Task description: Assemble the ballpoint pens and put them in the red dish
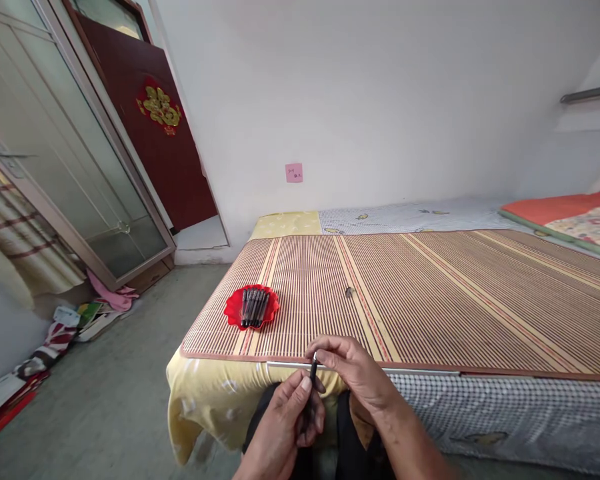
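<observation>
My left hand is closed around a slim black pen, with the thumb lying along its barrel. At the pen's upper end, which looks pale or silvery, the thumb and forefinger of my right hand are pinched together. Both hands are in front of the near edge of the bed, above my lap. Beyond them to the left, a red scalloped dish sits on the mat and holds several dark pens side by side.
A striped bamboo mat covers the bed, over a yellow and checked cloth. A small dark scrap lies on it. Folded bedding rests at the far right. Clutter lines the floor at left, near a glass door.
</observation>
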Demonstrator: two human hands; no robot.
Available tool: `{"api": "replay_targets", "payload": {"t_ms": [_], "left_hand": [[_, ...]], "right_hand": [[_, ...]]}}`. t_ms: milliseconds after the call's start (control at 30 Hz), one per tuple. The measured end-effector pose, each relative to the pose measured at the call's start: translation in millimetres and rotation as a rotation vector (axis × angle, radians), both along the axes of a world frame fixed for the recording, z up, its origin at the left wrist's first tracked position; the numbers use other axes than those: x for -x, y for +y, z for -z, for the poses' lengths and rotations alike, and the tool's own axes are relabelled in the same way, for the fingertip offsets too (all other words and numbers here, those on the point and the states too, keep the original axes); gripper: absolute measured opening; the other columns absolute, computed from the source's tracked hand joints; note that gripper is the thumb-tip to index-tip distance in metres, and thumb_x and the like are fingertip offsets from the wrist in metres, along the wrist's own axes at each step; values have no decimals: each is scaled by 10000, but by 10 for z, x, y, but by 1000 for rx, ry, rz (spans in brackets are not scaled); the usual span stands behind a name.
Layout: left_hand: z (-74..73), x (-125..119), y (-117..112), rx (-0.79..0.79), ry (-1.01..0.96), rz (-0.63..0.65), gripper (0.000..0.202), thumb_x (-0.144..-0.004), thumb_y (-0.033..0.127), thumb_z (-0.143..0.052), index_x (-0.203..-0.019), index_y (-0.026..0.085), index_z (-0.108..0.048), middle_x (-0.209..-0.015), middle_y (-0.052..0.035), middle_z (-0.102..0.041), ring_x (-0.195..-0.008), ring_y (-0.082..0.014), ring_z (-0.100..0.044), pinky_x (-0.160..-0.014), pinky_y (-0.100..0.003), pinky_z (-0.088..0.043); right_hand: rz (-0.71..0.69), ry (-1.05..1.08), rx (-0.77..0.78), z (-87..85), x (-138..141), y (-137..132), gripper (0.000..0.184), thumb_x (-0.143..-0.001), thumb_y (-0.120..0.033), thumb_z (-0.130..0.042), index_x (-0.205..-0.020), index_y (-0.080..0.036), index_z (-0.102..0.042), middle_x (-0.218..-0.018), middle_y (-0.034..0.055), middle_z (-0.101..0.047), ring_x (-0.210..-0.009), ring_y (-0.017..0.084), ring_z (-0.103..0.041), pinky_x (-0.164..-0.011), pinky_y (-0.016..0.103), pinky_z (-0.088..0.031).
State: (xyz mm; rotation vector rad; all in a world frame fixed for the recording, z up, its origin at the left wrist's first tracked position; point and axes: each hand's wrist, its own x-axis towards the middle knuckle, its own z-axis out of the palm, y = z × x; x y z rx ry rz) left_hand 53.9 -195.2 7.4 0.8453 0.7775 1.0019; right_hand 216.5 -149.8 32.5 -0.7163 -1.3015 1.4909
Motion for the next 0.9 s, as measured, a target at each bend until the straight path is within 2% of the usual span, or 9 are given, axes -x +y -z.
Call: {"api": "replay_targets", "payload": {"t_ms": [133, 300, 433, 533, 600, 633, 733, 800, 900], "left_hand": [[104, -7, 37, -37, 81, -63, 461, -826, 593, -757, -867, 164, -594, -573, 27, -604, -408, -31, -329, -412, -166, -188], [349, 18, 168, -108, 202, -180, 584, -728, 710, -772, -819, 152, -622, -580, 4, -634, -382, -35, -396, -388, -151, -249], [508, 56, 247, -188, 311, -251, 544, -775, 683, -747, -839, 149, -671, -610, -15, -654, -417, -72, -497, -394, -159, -332], [587, 114, 307, -219, 382, -284, 500, -830, 653, -711, -864, 155, -682, -620, -12, -657, -421, -78, -527, -415, -161, -376], [636, 169, 360, -198, 383, -255, 524, -835, 677, -688, -913, 159, -682, -620, -8, -659, -396, -81, -538, -396, -160, -362], [660, 196, 387, -173, 368, -231, 550, -827, 696, -682, -949, 160, -682, -622, -9, -663, -384, -86, -544, -379, -159, -346], [724, 263, 453, -80, 304, -228, 627, -794, 742, -679, -1024, 159, -682, -604, -5, -659, -349, -85, -528, -342, -151, -299], [747, 289, 477, -37, 268, -252, 643, -786, 753, -678, -1021, 154, -688, -590, -6, -655, -328, -69, -483, -331, -148, -283], [738, 317, 503, -5, 231, -284, 629, -775, 749, -692, -993, 159, -695, -566, 5, -636, -320, -49, -407, -327, -150, -276]], "right_hand": [[108, -54, -25, 39, 74, 16, 300, -843, -468, -770, -812, -171, -739, -811, 21, -649, -805, 167, -594, -779, 294, -462], [245, -158, -16, 217, 239, 94, 381, -797, -528, -782, -754, -162, -684, -711, 6, -609, -720, 162, -568, -687, 283, -442], [291, -195, -5, 404, 327, 150, 416, -822, -579, -733, -777, -167, -697, -723, 25, -654, -728, 184, -618, -696, 298, -480], [244, -354, -41, 529, 233, 294, 445, -892, -619, -627, -874, -192, -753, -814, 55, -734, -815, 230, -695, -742, 325, -538], [233, -506, -59, 600, 43, 523, 436, -941, -594, -564, -1012, -221, -778, -953, 72, -777, -946, 259, -727, -816, 346, -563], [275, -547, -45, 629, -87, 684, 415, -966, -545, -544, -1109, -223, -763, -1039, 86, -780, -1022, 268, -722, -867, 358, -559], [499, -733, 22, 685, -543, 1291, 373, -997, -324, -511, -1298, -185, -681, -1268, 147, -713, -1216, 281, -648, -1008, 379, -490], [634, -886, 106, 702, -808, 1706, 372, -979, -239, -530, -1316, -151, -659, -1317, 185, -672, -1262, 298, -617, -1046, 395, -458], [709, -1082, 206, 738, -1028, 2169, 350, -961, -220, -614, -1284, -87, -643, -1317, 209, -652, -1246, 305, -619, -1045, 446, -467]]}}
